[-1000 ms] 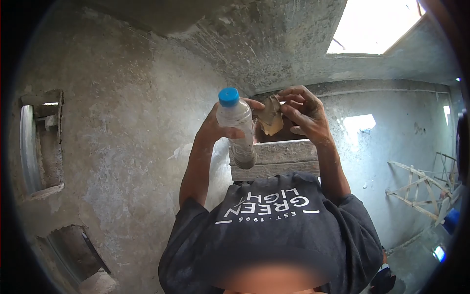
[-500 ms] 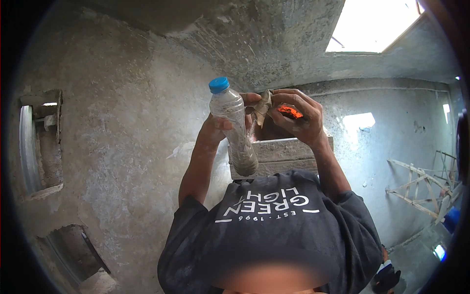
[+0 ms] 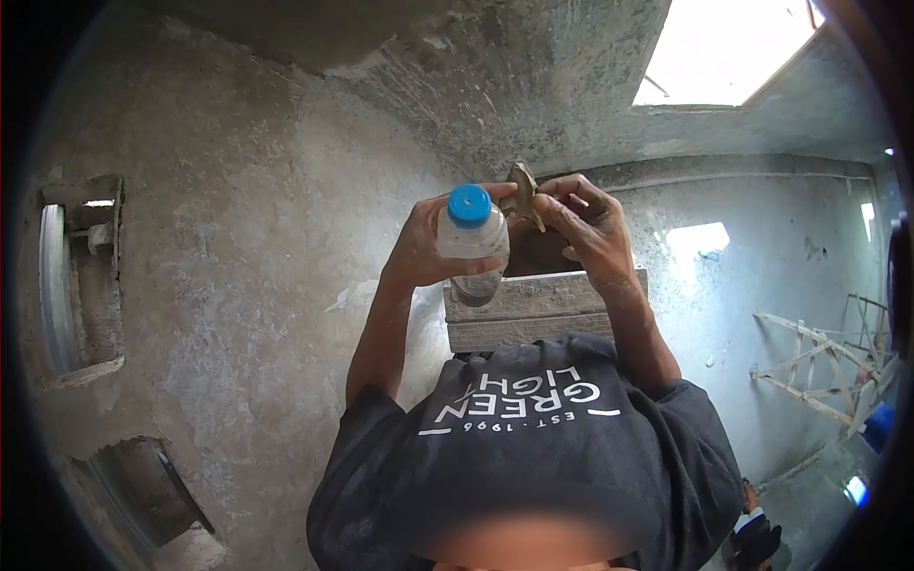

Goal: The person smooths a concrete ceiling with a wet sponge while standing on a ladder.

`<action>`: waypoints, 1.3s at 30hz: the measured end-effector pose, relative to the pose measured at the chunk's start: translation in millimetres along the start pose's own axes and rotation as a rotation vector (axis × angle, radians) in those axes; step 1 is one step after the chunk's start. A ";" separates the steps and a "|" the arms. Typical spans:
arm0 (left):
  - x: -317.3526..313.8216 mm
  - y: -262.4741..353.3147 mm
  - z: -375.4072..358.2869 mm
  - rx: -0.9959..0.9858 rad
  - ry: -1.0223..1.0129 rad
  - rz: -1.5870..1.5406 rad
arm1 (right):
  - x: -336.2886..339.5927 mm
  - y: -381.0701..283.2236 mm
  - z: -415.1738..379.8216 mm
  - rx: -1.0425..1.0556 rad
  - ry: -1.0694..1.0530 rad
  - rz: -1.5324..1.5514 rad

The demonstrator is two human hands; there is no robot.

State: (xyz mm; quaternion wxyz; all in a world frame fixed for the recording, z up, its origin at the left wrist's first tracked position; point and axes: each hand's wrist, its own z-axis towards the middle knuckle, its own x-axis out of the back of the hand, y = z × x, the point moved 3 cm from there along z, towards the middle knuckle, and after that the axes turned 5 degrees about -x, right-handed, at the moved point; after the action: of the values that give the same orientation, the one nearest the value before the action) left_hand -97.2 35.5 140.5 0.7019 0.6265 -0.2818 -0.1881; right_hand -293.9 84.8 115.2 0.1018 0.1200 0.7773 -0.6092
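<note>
My left hand (image 3: 419, 243) is wrapped round a clear plastic bottle (image 3: 475, 243) with a blue cap (image 3: 469, 206). The cap points up toward me, and greyish matter shows in the bottle's lower part. Just right of the bottle, my right hand (image 3: 600, 228) pinches a crumpled, brown paper-like scrap (image 3: 522, 195) between thumb and fingers. My left index finger reaches to the scrap's left edge. Both hands are raised above a weathered wooden plank structure (image 3: 533, 309) in front of my chest.
Rough plastered walls (image 3: 238, 238) surround me, with recessed openings (image 3: 81, 276) on the left. A bright opening (image 3: 733, 48) is at upper right. A wooden frame (image 3: 819, 366) stands at right, near a blue container (image 3: 881, 428). Part of another person (image 3: 754, 533) shows at lower right.
The bottle has tilted so its cap faces me more, and the cap has shifted right and down. The bright orange patch by my right hand no longer shows.
</note>
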 end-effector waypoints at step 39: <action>3.9 -12.7 -8.9 0.196 -0.118 0.111 | 9.8 32.3 16.6 0.074 -0.152 -0.172</action>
State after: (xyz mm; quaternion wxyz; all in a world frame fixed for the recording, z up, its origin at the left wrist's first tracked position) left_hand -87.4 38.2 128.1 0.6286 0.6636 -0.3738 -0.1571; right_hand -293.0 76.6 78.5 0.1032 0.0100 0.7517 -0.6513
